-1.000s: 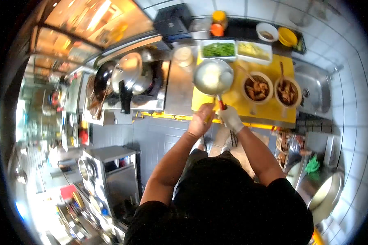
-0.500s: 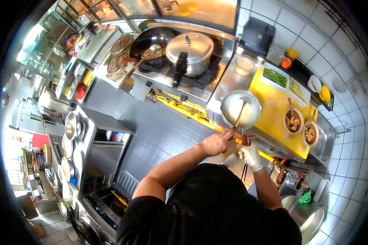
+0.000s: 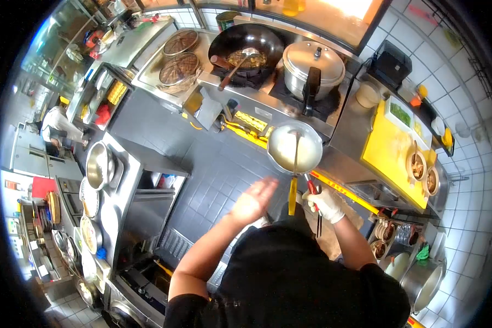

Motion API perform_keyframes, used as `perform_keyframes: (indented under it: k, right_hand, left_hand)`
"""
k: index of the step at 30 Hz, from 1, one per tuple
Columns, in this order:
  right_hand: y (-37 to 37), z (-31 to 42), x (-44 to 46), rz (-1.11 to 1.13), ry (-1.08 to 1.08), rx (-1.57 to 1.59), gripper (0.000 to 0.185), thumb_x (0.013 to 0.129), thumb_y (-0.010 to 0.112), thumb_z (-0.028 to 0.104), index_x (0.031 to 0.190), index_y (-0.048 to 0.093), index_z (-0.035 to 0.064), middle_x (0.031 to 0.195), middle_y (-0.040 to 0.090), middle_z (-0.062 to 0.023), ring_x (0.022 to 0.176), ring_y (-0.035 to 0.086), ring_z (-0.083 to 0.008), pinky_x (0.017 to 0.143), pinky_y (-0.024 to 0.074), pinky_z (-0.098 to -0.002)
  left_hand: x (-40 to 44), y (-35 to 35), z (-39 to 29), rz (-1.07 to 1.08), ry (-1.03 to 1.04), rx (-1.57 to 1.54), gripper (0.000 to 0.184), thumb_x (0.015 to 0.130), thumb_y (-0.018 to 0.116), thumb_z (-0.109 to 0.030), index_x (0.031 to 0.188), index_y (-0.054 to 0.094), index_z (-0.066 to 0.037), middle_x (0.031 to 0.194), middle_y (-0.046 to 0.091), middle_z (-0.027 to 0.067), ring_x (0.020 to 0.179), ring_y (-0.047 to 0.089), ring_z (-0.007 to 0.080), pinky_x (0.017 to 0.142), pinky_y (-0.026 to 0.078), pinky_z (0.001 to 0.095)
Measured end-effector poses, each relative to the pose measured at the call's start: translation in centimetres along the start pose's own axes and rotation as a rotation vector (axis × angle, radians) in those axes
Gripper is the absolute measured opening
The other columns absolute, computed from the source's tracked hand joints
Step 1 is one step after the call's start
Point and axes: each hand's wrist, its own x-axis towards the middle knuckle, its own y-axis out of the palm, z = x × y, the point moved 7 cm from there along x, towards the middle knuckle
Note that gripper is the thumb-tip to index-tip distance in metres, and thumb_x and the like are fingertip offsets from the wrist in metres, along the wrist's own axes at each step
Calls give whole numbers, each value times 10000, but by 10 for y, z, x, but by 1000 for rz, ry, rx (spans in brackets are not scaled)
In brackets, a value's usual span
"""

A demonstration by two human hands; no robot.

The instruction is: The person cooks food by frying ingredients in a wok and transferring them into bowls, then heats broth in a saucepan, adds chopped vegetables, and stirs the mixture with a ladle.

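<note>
The gloved right hand (image 3: pixel 329 205) is closed around the red handle (image 3: pixel 311 187) of a pan (image 3: pixel 275 146), thumb and fingers wrapped over it, with two thin dark sticks (image 3: pixel 318 224) hanging below the glove; whether the hand grips these too cannot be told. The handle runs up and slightly left from the grip to the pan, which hangs out in front of the stove's edge and holds something pale. A long-handled utensil (image 3: pixel 293 198) lies in the pan, its long axis pointing back toward the body and its yellow end sticking out past the rim, between the two hands and just beside the red handle. The gloved hand is slightly nearer to that end. The bare left hand (image 3: pixel 251 204), a little blurred, is open, fingers stretched out and holding nothing, left of the utensil and apart from it. Beyond the pan, a dark wok (image 3: pixel 222 45) and a lidded pot (image 3: pixel 311 63) sit on the stove (image 3: pixel 268 97); to the right is a yellow board (image 3: pixel 382 145) with two bowls.
</note>
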Motion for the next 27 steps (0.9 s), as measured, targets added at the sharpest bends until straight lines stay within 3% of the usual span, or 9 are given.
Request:
perform_keyframes:
  k: [4, 6, 12, 15, 18, 22, 23, 24, 27]
  right_hand:
    - [27, 31, 24, 60, 10, -87, 70, 920, 678, 57, 954, 642, 9, 718, 615, -38, 567, 577, -109, 477, 468, -265]
    - [38, 43, 37, 51, 28, -55, 69, 919, 696, 58, 924, 640, 19, 709, 611, -31, 562, 571, -100, 488, 469, -255]
    - [53, 71, 87, 32, -4, -162, 125, 895, 729, 116, 923, 640, 33, 684, 615, -31, 524, 564, -103, 472, 454, -262]
    - [56, 85, 105, -39, 18, -257, 202, 857, 752, 164, 938, 629, 25, 678, 620, -42, 510, 566, -116, 474, 453, -282]
    - [61, 89, 128, -8, 24, -181, 195, 863, 735, 157, 944, 623, 20, 670, 620, -46, 511, 570, -124, 477, 457, -287]
    - [65, 92, 154, 18, 0, -119, 206, 870, 720, 172, 957, 626, 12, 665, 621, -53, 519, 584, -134, 477, 461, -298]
    - [66, 94, 157, 12, 12, -118, 214, 867, 715, 184, 974, 635, 17, 670, 627, -52, 524, 587, -134, 482, 466, -300]
    - [68, 98, 159, -9, 23, -124, 209, 867, 712, 183, 973, 637, 20, 671, 627, -51, 524, 586, -134, 483, 467, -299]
    - [73, 112, 164, -43, 35, -129, 191, 868, 701, 179, 966, 639, 27, 673, 627, -50, 522, 580, -133, 485, 469, -297]
  left_hand:
    - [7, -91, 70, -506, -153, 53, 563, 845, 676, -14, 1382, 519, 52, 1336, 579, 268, 1222, 580, 453, 1053, 496, 455]
    - [22, -118, 121, -603, -333, 63, 546, 902, 676, -72, 1393, 495, 84, 1341, 563, 303, 1237, 560, 481, 1061, 481, 465]
    - [126, -141, 262, -510, -559, 18, 618, 950, 720, -283, 1384, 513, 104, 1361, 556, 320, 1264, 560, 437, 1077, 453, 446]
    - [180, -127, 335, -303, -822, -252, 879, 898, 755, -432, 1449, 405, 156, 1423, 497, 370, 1342, 501, 484, 1123, 424, 450]
    - [218, -116, 357, -363, -718, -355, 1005, 860, 787, -479, 1502, 325, 140, 1475, 450, 370, 1367, 484, 475, 1142, 407, 448]
    - [248, -164, 333, -683, -655, 79, 1090, 820, 831, -493, 1545, 261, 90, 1498, 404, 371, 1318, 509, 484, 1104, 438, 445]
    - [255, -168, 337, -666, -699, 37, 1033, 842, 818, -519, 1557, 312, 28, 1315, 606, 282, 1282, 553, 416, 1100, 429, 469]
    - [264, -170, 346, -728, -536, 86, 766, 884, 802, -447, 1403, 513, 37, 1030, 699, 188, 984, 698, 341, 882, 559, 443]
    - [279, -162, 383, -541, -613, -131, 387, 933, 776, -298, 1066, 628, 33, 794, 676, 91, 634, 660, 178, 567, 544, 335]
